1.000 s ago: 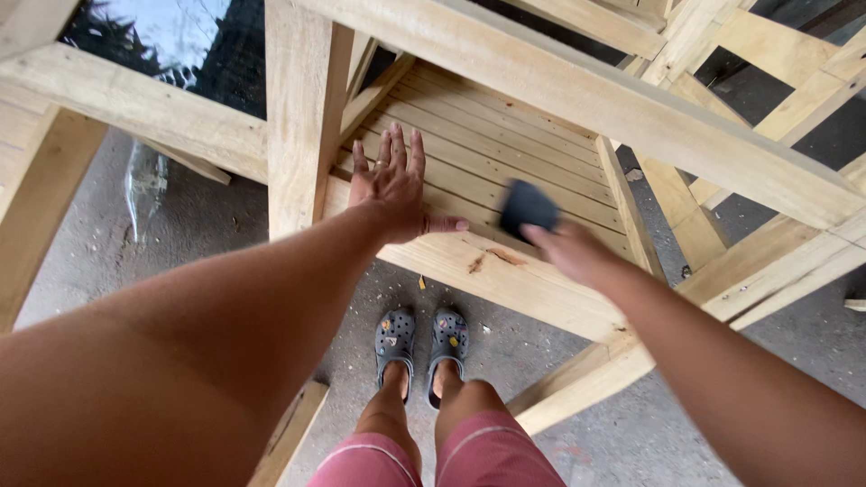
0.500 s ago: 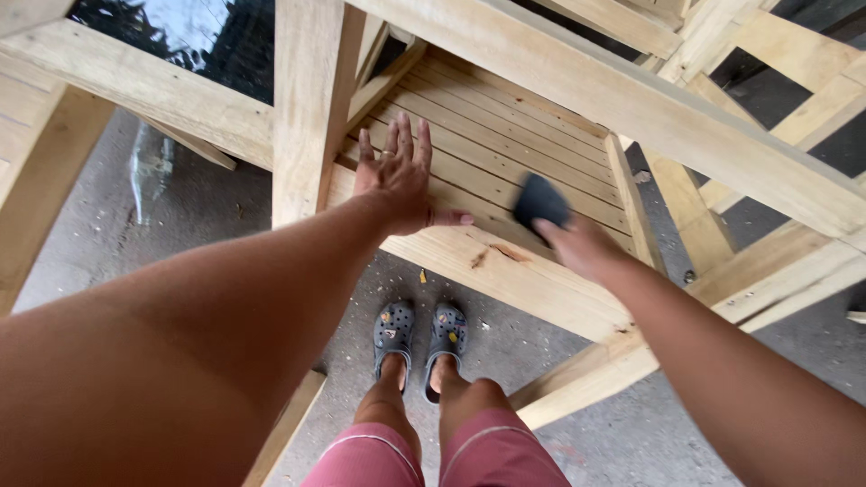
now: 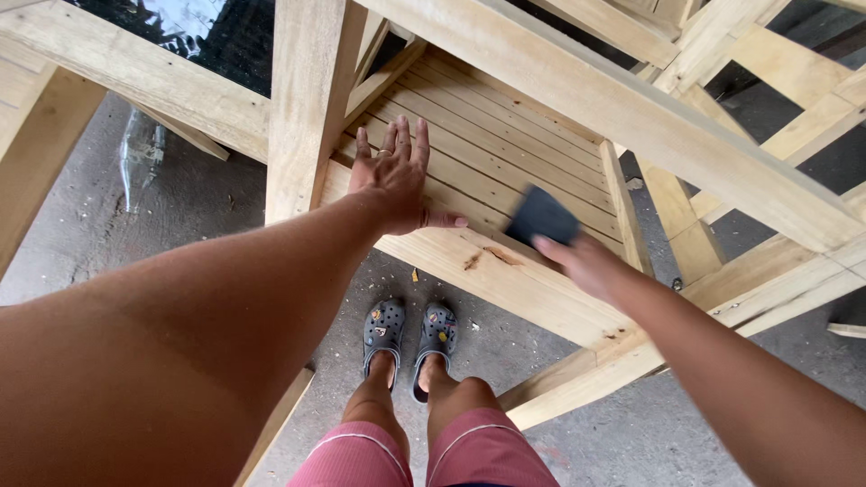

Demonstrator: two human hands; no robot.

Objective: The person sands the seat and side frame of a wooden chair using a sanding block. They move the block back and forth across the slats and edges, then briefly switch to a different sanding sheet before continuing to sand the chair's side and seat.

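My left hand point(image 3: 395, 179) lies flat, fingers spread, on the slatted seat point(image 3: 505, 153) of a pale wooden chair frame, with the thumb over the front rail point(image 3: 505, 280). A ring shows on one finger. My right hand point(image 3: 586, 266) holds a dark, flat piece of sandpaper point(image 3: 541, 217) against the seat near its front right corner. The sandpaper is blurred. A dark knot mark sits on the front rail just left of my right hand.
Bare wooden beams and legs of more frames cross above and to both sides; a thick upright post point(image 3: 307, 99) stands beside my left hand. A clear plastic bottle point(image 3: 140, 158) lies on the grey concrete floor at left. My feet in grey clogs point(image 3: 410, 334) stand below.
My right hand with the sandpaper has slid down and toward me along the seat. My left hand stays pressed flat in the same spot.
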